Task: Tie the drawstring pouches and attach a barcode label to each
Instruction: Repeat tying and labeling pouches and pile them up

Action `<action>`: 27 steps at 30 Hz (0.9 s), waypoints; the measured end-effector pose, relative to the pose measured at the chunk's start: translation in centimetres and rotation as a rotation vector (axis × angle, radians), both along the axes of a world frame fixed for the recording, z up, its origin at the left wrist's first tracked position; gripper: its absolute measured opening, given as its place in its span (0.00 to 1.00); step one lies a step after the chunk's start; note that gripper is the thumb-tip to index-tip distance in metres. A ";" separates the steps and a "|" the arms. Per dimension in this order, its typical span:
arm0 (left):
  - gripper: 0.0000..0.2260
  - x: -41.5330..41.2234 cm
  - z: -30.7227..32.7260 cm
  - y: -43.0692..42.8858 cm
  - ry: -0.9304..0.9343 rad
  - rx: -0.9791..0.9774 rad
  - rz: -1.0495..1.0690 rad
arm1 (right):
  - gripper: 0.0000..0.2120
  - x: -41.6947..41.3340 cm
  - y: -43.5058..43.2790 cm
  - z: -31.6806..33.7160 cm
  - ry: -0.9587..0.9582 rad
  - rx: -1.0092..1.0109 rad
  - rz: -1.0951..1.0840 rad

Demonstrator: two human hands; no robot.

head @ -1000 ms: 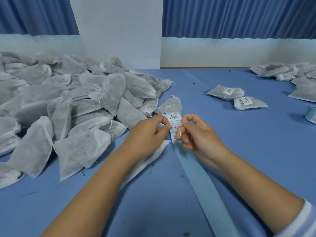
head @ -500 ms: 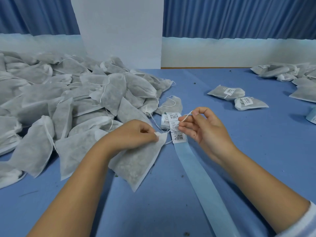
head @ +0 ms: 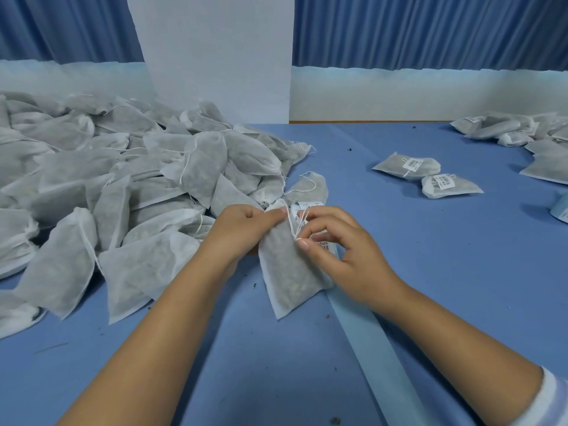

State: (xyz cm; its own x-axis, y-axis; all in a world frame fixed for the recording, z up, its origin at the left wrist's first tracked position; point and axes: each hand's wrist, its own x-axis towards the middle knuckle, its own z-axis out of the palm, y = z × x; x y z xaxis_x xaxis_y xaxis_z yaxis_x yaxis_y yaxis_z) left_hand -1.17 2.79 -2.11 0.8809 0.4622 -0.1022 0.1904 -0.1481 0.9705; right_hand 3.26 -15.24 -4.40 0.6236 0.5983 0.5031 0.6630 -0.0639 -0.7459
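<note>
Drawstring pouch (head: pixel 289 272): white non-woven, with dark loose filling, lying slantwise on the blue bench (head: pixel 430 272) in the near middle, mouth pointing away from the person. Its drawstring (head: pixel 295 224) stands up from the mouth in thin white loops, not visibly knotted, so the tying step looks to be in hand. Left hand (head: pixel 246 229): thumb and fingers pinch the top hem of the pouch, probably to anchor the mouth against the pull. Right hand (head: pixel 344 250): thumb and forefinger pinch the drawstring just beside the pouch's right edge, the other fingers loosely curled and holding nothing. Barcode labels (head: pixel 325 246): printed white stickers partly hidden under the pouch and the right hand, kept directly beneath the work, presumably so one can be peeled off after the knot. Label liner (head: pixel 378 348): pale blue strip running from under the pouch toward the person. Untied pouches (head: pixel 123 186): a large heap on the left, within the left hand's reach. Labelled pouches (head: pixel 408 167): two lying together well apart on the right, each bearing a sticker. Further heap (head: pixel 522 130) at far right. Blue curtain (head: pixel 430 32) behind.
</note>
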 end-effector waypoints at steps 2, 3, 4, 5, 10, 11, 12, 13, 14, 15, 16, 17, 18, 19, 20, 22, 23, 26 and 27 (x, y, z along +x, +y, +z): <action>0.17 0.1 0.0 -0.2 0.009 -0.045 0.012 | 0.03 0.0 0.0 -0.1 -0.065 -0.058 -0.030; 0.17 0.1 0.0 -0.2 0.012 -0.068 0.018 | 0.03 0.0 -0.1 -0.1 -0.081 -0.077 -0.038; 0.17 0.2 0.0 -0.2 0.014 -0.087 0.024 | 0.02 0.0 -0.1 -0.1 -0.092 -0.093 -0.041; 0.16 0.2 0.0 -0.2 0.016 -0.103 0.027 | 0.02 0.0 -0.1 -0.1 -0.100 -0.109 -0.041; 0.11 -0.1 0.7 -0.2 -0.001 -0.326 -0.027 | 0.04 0.1 -0.4 0.1 -0.063 -0.139 -0.029; 0.10 -0.1 0.9 -0.2 -0.006 -0.387 -0.042 | 0.05 0.1 -0.4 0.2 -0.059 -0.135 -0.028; 0.10 -0.2 1.0 -0.2 -0.013 -0.443 -0.051 | 0.05 0.2 -0.4 0.3 -0.059 -0.130 -0.027; 0.09 -0.3 1.2 -0.2 -0.021 -0.496 -0.054 | 0.05 0.2 -0.4 0.3 -0.062 -0.124 -0.025; 0.08 -0.3 1.3 -0.1 -0.029 -0.545 -0.055 | 0.04 0.2 -0.4 0.3 -0.070 -0.117 -0.020; 0.07 -0.3 1.3 -0.1 -0.038 -0.589 -0.052 | 0.03 0.3 -0.3 0.3 -0.080 -0.110 -0.016; 0.06 -0.2 1.3 -0.1 -0.044 -0.622 -0.048 | 0.02 0.3 -0.3 0.2 -0.082 -0.102 -0.013; 0.06 -0.2 1.3 -0.1 -0.047 -0.645 -0.046 | 0.02 0.3 -0.4 0.2 -0.071 -0.098 -0.014; 0.06 -0.2 1.3 -0.1 -0.049 -0.663 -0.047 | 0.02 0.3 -0.4 0.2 -0.054 -0.095 -0.018; 0.06 -0.2 1.2 -0.1 -0.050 -0.684 -0.049 | 0.02 0.3 -0.5 0.1 -0.040 -0.092 -0.023; 0.06 -0.2 1.2 -0.1 -0.048 -0.710 -0.053 | 0.02 0.4 -0.6 0.1 -0.032 -0.085 -0.027; 0.07 -0.3 1.2 -0.1 -0.045 -0.772 -0.067 | 0.03 0.5 -0.6 0.0 -0.027 -0.059 -0.038; 0.08 -0.3 1.2 -0.1 -0.051 -0.798 -0.072 | 0.04 0.5 -0.7 0.0 -0.025 -0.040 -0.043; 0.12 -0.3 1.1 -0.3 -0.096 -0.745 -0.105 | 0.03 0.5 -0.6 0.0 0.003 0.031 -0.059; 0.12 -0.3 1.0 -0.4 -0.105 -0.673 -0.140 | 0.02 0.5 -0.5 0.0 0.015 0.051 -0.069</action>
State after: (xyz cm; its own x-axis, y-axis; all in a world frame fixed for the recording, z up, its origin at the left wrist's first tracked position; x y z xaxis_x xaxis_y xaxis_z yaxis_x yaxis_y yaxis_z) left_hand -1.45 2.41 -1.12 0.9484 0.2092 -0.2381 0.1139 0.4760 0.8720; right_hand 3.79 -15.78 -4.42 0.6706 0.5271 0.5220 0.6467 -0.0707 -0.7594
